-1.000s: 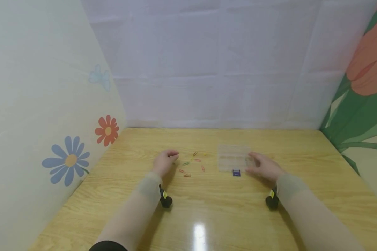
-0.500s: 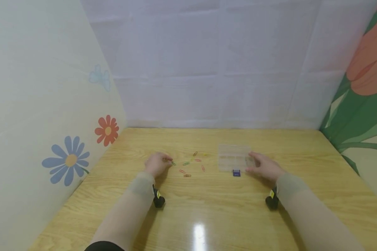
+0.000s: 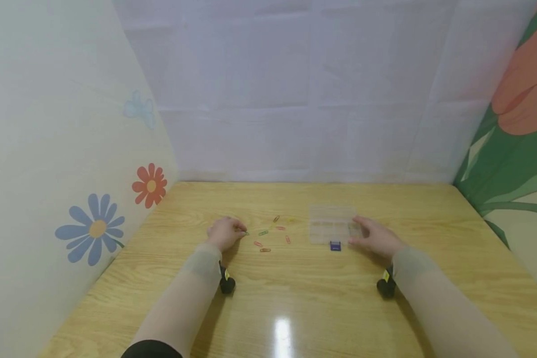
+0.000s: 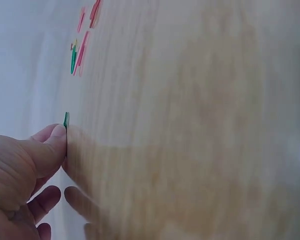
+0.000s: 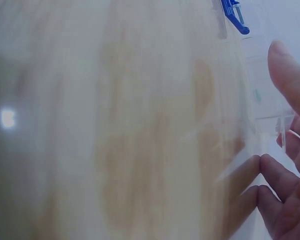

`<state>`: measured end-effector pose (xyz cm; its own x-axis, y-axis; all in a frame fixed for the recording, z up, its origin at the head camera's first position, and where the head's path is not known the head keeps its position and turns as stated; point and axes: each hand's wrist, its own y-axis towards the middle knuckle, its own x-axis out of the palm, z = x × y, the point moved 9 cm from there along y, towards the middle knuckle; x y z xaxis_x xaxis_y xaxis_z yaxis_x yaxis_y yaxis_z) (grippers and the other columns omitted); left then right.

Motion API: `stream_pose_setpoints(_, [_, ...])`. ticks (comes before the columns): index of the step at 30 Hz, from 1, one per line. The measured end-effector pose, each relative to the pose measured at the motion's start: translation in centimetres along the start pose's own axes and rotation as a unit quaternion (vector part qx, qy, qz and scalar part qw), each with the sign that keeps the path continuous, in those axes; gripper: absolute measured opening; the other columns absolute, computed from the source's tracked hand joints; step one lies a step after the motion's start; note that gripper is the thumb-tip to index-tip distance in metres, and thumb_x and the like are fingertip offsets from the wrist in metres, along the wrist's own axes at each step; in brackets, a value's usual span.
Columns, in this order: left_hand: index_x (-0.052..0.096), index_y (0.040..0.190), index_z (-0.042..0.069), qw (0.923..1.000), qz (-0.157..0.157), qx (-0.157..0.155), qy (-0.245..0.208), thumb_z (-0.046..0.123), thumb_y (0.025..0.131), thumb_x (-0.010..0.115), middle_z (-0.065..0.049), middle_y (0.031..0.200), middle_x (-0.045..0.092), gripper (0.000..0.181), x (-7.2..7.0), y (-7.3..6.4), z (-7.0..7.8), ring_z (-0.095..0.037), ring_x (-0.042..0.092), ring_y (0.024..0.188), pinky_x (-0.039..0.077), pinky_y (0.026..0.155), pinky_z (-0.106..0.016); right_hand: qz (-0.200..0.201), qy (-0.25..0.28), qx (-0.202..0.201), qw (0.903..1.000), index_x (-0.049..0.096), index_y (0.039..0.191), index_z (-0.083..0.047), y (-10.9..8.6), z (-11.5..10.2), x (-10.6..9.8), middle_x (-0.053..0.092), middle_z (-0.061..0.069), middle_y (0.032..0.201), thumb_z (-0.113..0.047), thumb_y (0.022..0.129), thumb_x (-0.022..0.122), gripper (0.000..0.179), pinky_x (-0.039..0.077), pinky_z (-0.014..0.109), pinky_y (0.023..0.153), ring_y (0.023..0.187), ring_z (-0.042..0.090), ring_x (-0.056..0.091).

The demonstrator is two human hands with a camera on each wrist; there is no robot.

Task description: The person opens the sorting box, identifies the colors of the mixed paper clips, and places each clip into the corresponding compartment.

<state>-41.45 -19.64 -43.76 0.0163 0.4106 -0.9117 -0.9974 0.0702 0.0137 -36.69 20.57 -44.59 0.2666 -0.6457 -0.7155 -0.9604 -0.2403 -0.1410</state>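
Observation:
My left hand pinches a green paper clip between thumb and forefinger, low over the wooden table, left of the loose clips. At the right end of a clear plastic compartment box is my right hand, thumb spread toward the near side and fingers relaxed at the far side. Whether its fingertips press the box is hard to tell. A blue latch shows on the box's near edge. Something small and green shows through the clear plastic in the right wrist view.
Between the hands lie several loose paper clips: another green clip, a pink clip, a red-brown clip and a yellow clip among them. A white cloth wall borders the table's far edge.
My left hand has moved slightly left and nearer, and the green clip in its fingers has come into sight. The right hand and the box have stayed in place.

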Motion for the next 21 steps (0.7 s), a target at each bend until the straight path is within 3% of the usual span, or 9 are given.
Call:
stream_pose_setpoints(9, [0.071,0.087,0.020,0.9997,-0.012,-0.021,-0.006,0.026,0.088,0.071,-0.009,0.120,0.059,0.006,0.15,-0.03,0.06,-0.034,0.049,0.117,0.029,0.094,-0.057,0.002,-0.008,-0.004,1.0000,0.027,0.151,-0.009,-0.27,-0.49,-0.25,0.021,0.023,0.155,-0.046,0.088,0.066,0.083,0.014,0.062,0.109,0.139,0.047,0.018])
stream_pose_setpoints(21, [0.068,0.084,0.017,0.9994,-0.011,-0.025,-0.021,0.025,0.089,0.070,-0.002,0.099,0.062,0.010,0.14,-0.10,0.00,-0.027,0.053,0.102,0.032,0.090,-0.054,0.002,-0.012,0.001,0.9999,0.027,0.151,-0.010,-0.18,-0.32,-0.24,0.020,0.022,0.155,-0.047,0.088,0.065,0.083,0.013,0.062,0.109,0.140,0.046,0.018])
